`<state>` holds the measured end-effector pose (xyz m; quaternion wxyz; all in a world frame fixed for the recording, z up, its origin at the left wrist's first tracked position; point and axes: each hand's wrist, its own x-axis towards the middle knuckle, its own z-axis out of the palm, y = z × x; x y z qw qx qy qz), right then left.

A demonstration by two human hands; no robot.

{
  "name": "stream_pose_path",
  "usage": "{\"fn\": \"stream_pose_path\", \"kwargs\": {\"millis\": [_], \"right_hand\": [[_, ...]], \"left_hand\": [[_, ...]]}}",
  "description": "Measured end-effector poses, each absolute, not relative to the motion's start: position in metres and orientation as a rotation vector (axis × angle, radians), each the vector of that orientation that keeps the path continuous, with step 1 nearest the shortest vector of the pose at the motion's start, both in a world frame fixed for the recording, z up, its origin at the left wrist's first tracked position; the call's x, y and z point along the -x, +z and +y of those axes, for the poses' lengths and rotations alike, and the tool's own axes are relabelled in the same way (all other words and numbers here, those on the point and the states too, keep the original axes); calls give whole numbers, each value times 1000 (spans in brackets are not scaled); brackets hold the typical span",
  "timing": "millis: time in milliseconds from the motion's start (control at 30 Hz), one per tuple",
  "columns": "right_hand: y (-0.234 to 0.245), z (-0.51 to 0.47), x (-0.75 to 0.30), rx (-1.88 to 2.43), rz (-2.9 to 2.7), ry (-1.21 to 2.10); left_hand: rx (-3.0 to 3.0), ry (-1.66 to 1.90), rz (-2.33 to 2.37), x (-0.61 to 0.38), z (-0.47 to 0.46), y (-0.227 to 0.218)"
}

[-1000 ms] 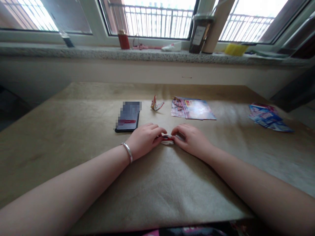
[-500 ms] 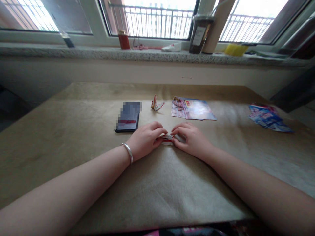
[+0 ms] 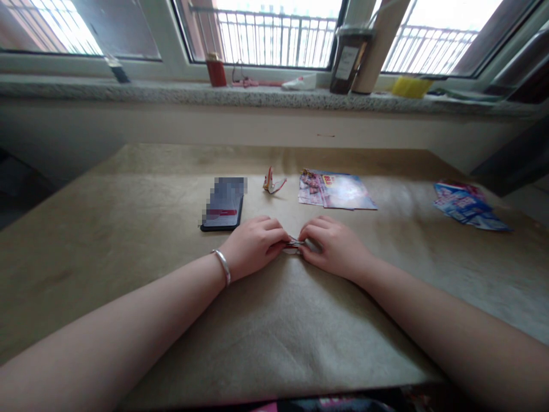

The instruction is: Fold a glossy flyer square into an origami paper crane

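Between my two hands is a small folded piece of paper (image 3: 292,245), whitish with some red, low over the table in the middle of the head view. My left hand (image 3: 257,241), with a silver bracelet (image 3: 222,266) at the wrist, pinches its left end. The right end is pinched by my right hand (image 3: 332,243). Fingers cover most of the paper, so its full shape is hidden. Just beyond stands a small folded paper piece (image 3: 273,182) with red edges and a whitish inside.
A phone (image 3: 223,203) lies left of the folded piece. Printed sheets (image 3: 349,191) lie behind my right hand, and blue-and-pink wrappers (image 3: 469,206) at the table's far right. Along the windowsill (image 3: 266,98) stand a red container (image 3: 215,70) and a dark lidded jar (image 3: 349,60).
My fingers have closed in on the paper, pressing it narrower; less of its red and white face shows. The other things on the table have stayed put.
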<state>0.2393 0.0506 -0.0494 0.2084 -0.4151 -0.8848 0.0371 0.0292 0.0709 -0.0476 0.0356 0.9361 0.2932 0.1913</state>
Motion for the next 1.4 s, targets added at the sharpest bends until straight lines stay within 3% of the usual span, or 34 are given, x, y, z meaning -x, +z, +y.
{"fn": "stream_pose_path", "kwargs": {"millis": [467, 833, 1400], "right_hand": [[-47, 48, -235, 1133, -2512, 24], [-54, 53, -240, 1037, -2422, 261], [-50, 52, -243, 955, -2389, 320]], "left_hand": [[-2840, 514, 929, -33, 65, -43], [-2839, 554, 919, -32, 69, -47], [-2250, 550, 1031, -28, 73, -45]]}}
